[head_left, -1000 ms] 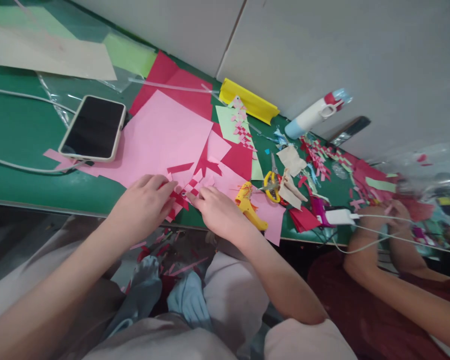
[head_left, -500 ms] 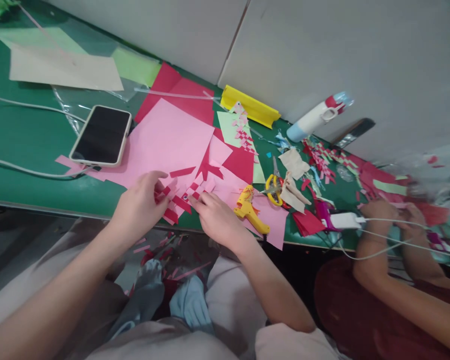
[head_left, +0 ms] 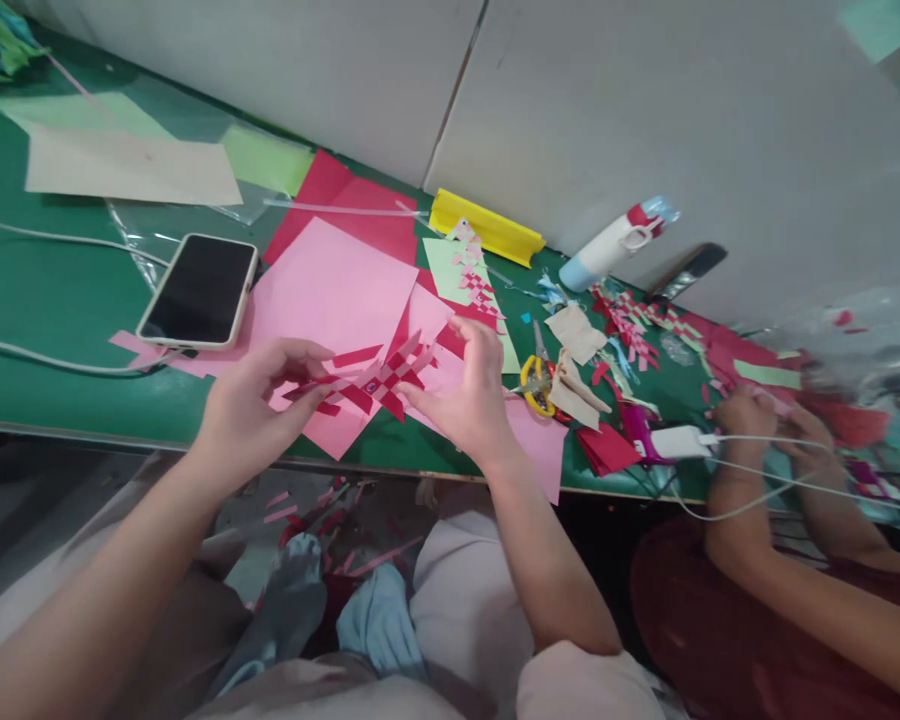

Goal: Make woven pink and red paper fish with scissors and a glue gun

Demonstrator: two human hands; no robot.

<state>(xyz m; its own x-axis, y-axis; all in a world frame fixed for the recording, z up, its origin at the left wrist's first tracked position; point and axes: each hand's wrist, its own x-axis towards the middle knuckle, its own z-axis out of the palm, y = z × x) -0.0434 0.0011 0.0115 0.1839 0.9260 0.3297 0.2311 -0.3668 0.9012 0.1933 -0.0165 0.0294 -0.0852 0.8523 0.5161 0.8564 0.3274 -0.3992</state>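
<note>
My L hand [head_left: 244,412] pinches the woven paper [head_left: 390,376], R hand [head_left: 471,412] w/ fingers apart, & uneven tugging cd loosen its strips.

Phone [head_left: 199,290] left of scissors [head_left: 540,380], bottle [head_left: 607,250] behind scissors.

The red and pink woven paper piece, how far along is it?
Looks done: the checkered middle of the woven piece is interlaced, with an eye-like dot on it. In hand: the left hand pinches its left end; the right hand, thumb and fingers apart, is at its right. Probably left: strip ends stick out at the edges, perhaps wanting tucking or trimming.
</note>
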